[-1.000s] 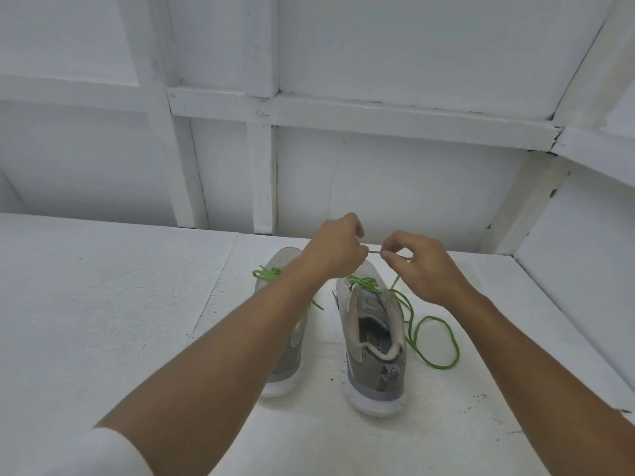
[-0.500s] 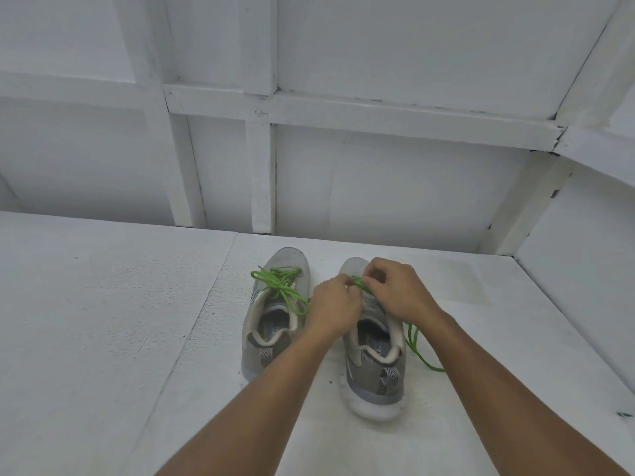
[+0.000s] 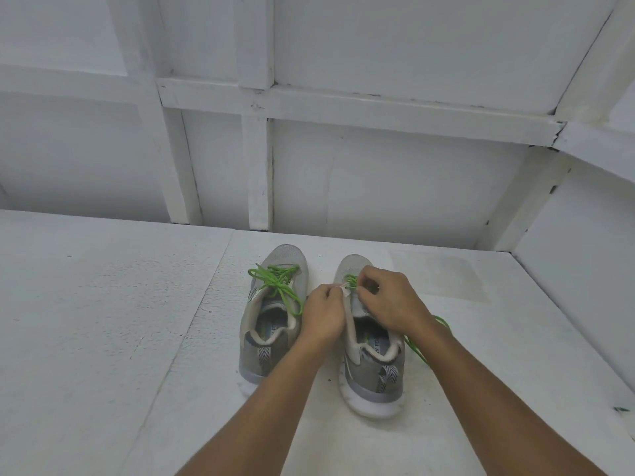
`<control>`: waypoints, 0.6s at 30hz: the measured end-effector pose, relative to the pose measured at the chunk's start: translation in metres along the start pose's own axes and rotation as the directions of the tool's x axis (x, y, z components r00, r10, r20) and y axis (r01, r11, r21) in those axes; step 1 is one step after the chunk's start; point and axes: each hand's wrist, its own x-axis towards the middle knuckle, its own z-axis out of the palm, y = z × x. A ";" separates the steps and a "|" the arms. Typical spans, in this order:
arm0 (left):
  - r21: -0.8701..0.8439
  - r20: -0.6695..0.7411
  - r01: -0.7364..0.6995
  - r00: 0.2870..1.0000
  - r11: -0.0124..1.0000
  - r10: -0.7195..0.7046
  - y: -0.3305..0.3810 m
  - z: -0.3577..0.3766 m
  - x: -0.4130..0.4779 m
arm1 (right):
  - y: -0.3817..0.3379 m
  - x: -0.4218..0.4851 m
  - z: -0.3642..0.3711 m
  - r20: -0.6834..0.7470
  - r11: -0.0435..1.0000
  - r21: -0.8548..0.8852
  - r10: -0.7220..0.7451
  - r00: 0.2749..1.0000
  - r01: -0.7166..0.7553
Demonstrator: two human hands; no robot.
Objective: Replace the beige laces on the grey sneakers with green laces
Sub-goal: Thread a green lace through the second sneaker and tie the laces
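Two grey sneakers stand side by side on the white surface, toes pointing away from me. The left sneaker carries a green lace tied in a loose bow. Both hands work over the eyelets of the right sneaker. My left hand pinches the shoe's left eyelet edge near the tongue. My right hand pinches the green lace at the eyelets. The rest of that lace trails off to the shoe's right behind my wrist.
The shoes stand on a white textured floor panel with a seam running left of them. A white framed wall rises close behind the toes, and another white wall closes in on the right.
Both hands came down from a raised pull of the lace, well above the toes, onto the right sneaker's eyelets. The loose lace loop at the right has shortened. My left arm no longer covers the left sneaker.
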 end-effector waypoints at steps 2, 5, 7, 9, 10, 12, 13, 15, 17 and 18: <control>-0.010 -0.003 -0.003 1.000 1.000 0.003 0.000 0.000 0.001 | 0.000 0.000 0.000 -0.001 1.000 0.010 0.002 1.000 -0.002; -0.012 -0.002 0.002 1.000 1.000 -0.002 -0.001 0.001 0.002 | -0.001 0.000 -0.001 0.004 1.000 0.003 0.006 1.000 -0.006; -0.018 -0.001 0.007 1.000 1.000 -0.007 -0.002 0.001 0.003 | 0.000 0.000 -0.001 0.005 1.000 -0.002 0.004 1.000 -0.004; -0.020 0.001 0.007 1.000 1.000 -0.007 -0.002 0.001 0.004 | -0.001 0.000 -0.001 0.008 1.000 -0.002 0.003 1.000 -0.003; -0.015 0.000 0.005 1.000 1.000 -0.005 -0.003 0.001 0.004 | -0.001 0.000 -0.001 0.009 1.000 -0.004 0.003 1.000 -0.003; -0.007 0.000 0.003 1.000 1.000 -0.003 -0.004 0.002 0.004 | -0.002 0.000 -0.002 0.012 1.000 -0.010 0.001 1.000 -0.001; -0.013 0.003 0.003 1.000 1.000 -0.003 -0.004 0.002 0.005 | -0.002 0.000 -0.002 0.016 1.000 -0.014 0.001 1.000 -0.001; -0.030 0.007 0.007 1.000 1.000 -0.007 -0.005 0.002 0.006 | -0.003 0.000 -0.003 0.025 1.000 -0.028 0.001 1.000 0.000; -0.046 0.011 0.016 1.000 0.999 -0.016 -0.003 0.002 0.004 | -0.004 0.001 -0.004 0.033 0.997 -0.072 -0.002 0.999 0.005; -0.055 0.019 0.030 0.999 0.998 -0.029 -0.001 0.002 0.003 | -0.006 0.001 -0.004 0.032 0.995 -0.104 -0.006 0.999 0.009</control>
